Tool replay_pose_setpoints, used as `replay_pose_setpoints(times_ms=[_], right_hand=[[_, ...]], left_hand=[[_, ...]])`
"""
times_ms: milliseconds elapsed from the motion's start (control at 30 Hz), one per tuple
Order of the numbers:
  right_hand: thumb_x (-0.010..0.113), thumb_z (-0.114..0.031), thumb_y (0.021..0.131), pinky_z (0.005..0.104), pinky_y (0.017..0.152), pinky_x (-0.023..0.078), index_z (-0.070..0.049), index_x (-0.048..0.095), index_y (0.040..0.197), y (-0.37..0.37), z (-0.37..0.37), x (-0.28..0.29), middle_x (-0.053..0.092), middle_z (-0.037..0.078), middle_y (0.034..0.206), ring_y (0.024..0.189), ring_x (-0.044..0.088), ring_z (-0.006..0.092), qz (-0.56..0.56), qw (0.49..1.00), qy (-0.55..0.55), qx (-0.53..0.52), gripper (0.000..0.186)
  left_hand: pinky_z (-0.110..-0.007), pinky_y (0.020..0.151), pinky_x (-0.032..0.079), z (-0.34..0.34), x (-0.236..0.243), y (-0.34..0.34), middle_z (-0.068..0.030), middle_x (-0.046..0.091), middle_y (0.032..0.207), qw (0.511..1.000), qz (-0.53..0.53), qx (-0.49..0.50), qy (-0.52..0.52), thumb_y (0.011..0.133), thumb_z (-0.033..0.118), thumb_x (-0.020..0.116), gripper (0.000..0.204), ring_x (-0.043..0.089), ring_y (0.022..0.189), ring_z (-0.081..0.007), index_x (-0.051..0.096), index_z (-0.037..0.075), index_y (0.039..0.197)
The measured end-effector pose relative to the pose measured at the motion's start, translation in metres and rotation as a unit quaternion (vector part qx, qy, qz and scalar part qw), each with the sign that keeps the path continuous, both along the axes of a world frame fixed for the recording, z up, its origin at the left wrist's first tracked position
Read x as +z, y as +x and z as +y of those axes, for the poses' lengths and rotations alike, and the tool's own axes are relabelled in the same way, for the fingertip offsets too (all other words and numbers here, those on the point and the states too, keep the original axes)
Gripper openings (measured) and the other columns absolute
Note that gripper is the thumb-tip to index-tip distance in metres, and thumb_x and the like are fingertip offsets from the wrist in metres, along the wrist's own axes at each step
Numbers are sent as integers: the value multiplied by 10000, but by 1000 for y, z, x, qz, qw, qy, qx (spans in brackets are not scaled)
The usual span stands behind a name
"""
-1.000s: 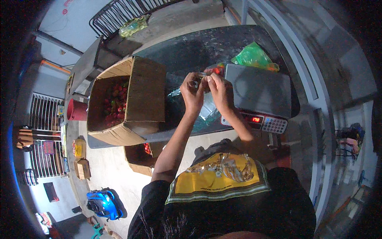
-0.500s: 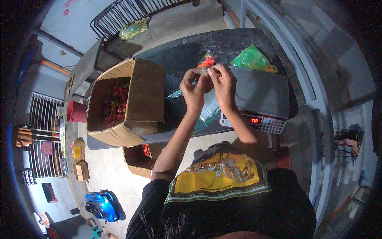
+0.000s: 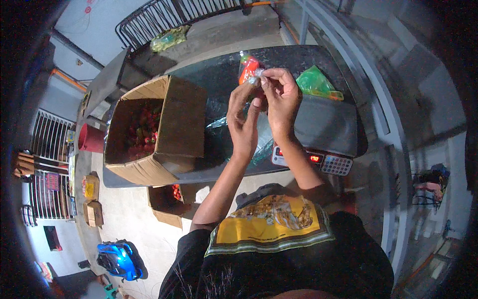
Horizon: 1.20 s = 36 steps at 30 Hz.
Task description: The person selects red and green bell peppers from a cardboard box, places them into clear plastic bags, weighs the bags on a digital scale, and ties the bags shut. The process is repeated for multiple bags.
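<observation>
Both hands are raised over the dark table [image 3: 209, 82]. My left hand [image 3: 242, 119] and my right hand [image 3: 280, 97] pinch the twisted neck of a small clear plastic bag [image 3: 249, 67] that holds red produce. The bag hangs above the table, just beyond my fingertips. To the left stands an open cardboard box [image 3: 159, 127] filled with more red produce. Under my right forearm sits a flat weighing scale [image 3: 323, 129] with a lit red display and a keypad.
A green plastic bag [image 3: 313, 82] lies on the far side of the scale. Loose clear bags [image 3: 219, 124] lie between box and scale. A smaller cardboard box [image 3: 167, 202] sits on the floor below the table, with a red bucket [image 3: 92, 139] and a blue helmet [image 3: 119, 259] further left.
Both hands have lifted away from the scale and moved toward the far side of the table, bringing the small bag of red produce up with them.
</observation>
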State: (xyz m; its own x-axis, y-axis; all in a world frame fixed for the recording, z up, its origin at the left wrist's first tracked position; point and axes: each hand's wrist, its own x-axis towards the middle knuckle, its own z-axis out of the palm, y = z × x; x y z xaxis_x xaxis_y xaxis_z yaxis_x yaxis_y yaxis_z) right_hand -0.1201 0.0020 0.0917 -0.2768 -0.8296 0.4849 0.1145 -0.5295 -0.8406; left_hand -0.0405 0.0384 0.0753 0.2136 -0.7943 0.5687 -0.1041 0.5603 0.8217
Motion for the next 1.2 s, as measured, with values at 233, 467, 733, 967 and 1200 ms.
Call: replay_pose_setpoints(times_ms=[233, 467, 733, 967, 1200], right_hand=[[521, 88, 767, 240, 734, 457, 8, 603, 949, -9, 5, -7, 636, 64, 901, 792, 578, 104, 131, 991, 8, 29, 214], [523, 68, 757, 269, 737, 460, -2, 598, 888, -5, 3, -30, 639, 84, 847, 800, 603, 153, 116, 991, 19, 56, 167], [567, 45, 772, 256, 727, 450, 34, 597, 865, 1, 17, -51, 625, 70, 813, 778, 579, 122, 153, 986, 44, 54, 99], [534, 41, 760, 322, 723, 466, 9, 597, 899, -2, 21, -49, 624, 146, 846, 822, 622, 280, 250, 967, 29, 42, 156], [530, 51, 746, 311, 685, 469, 4, 590, 896, -7, 21, -60, 626, 129, 840, 775, 620, 230, 233, 971, 45, 35, 168]], left_hand=[[-319, 956, 348, 8, -5, -2, -110, 447, 1205, 994, -104, 37, 13, 852, 94, 529, 353, 412, 1151, -214, 533, 44, 1202], [-327, 793, 438, 13, -9, 6, -128, 515, 1042, 976, -171, 133, -37, 671, -90, 537, 452, 507, 967, -244, 582, 55, 1097], [-287, 700, 461, 8, -8, 27, -109, 576, 899, 980, -165, 107, 32, 687, -47, 616, 220, 572, 773, -228, 596, 14, 897], [-319, 663, 487, 11, -29, 31, -139, 571, 905, 969, -199, 146, -10, 719, -51, 612, 179, 604, 768, -268, 583, 8, 885], [-334, 645, 464, 8, -37, 20, -125, 573, 842, 966, -214, 142, -10, 685, -29, 631, 201, 564, 745, -282, 565, 8, 871]])
